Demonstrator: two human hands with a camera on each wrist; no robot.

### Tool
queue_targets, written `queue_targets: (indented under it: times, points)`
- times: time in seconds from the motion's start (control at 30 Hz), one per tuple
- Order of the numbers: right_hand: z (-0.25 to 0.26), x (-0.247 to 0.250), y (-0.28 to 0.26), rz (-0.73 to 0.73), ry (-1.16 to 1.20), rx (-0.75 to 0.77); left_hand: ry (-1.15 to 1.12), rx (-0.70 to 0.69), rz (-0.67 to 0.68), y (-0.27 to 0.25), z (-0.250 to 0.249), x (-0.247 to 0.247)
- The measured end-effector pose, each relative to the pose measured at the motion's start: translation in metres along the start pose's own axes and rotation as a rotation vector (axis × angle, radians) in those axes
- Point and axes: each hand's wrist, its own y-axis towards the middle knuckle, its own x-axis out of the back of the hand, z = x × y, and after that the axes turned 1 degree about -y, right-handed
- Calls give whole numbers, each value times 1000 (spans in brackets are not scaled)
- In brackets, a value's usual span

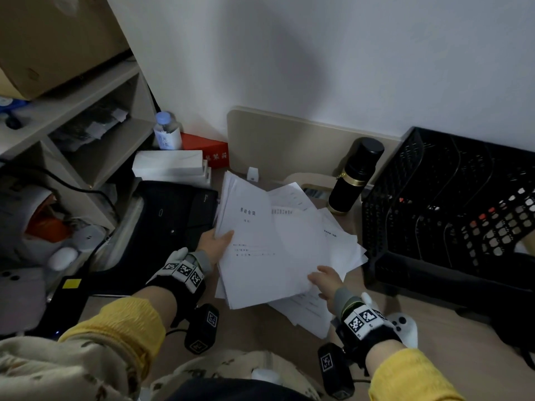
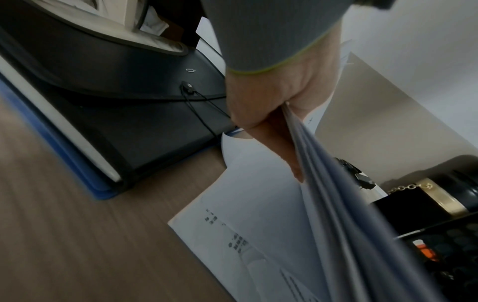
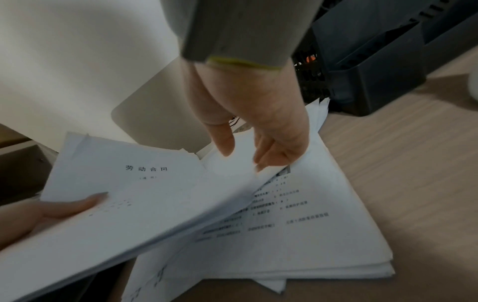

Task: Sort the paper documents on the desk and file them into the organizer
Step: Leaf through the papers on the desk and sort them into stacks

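On top sheet [image 1: 254, 241], title "劳动合同"

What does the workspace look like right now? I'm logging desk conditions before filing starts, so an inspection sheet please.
Surface: wood-grain desk.
Job's things: lifted sheaf of papers; loose papers beneath; black mesh organizer at right.
Clutter: black flask, black folder, water bottle, white boxes, red box.
Hands: left hand pinches the sheaf; right hand at its lower edge.
Cables: black cable by the shelf.
Surroundings: white wall.
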Motion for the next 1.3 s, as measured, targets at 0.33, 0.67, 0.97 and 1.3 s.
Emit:
queue_targets:
  times: [0.33,0.67,0.97,1.3]
  points:
    - [-10,19,39,-132,-29,-116,122,19,-30,16,5,0]
    - [8,27,33,-8,12,-36,160,74,-59,25,12,3]
    - [5,19,38,-20,-51,26,69,75,-89,24,12,2]
    - [20,36,-1,-311,299,416,70,20,-129,18,7,1]
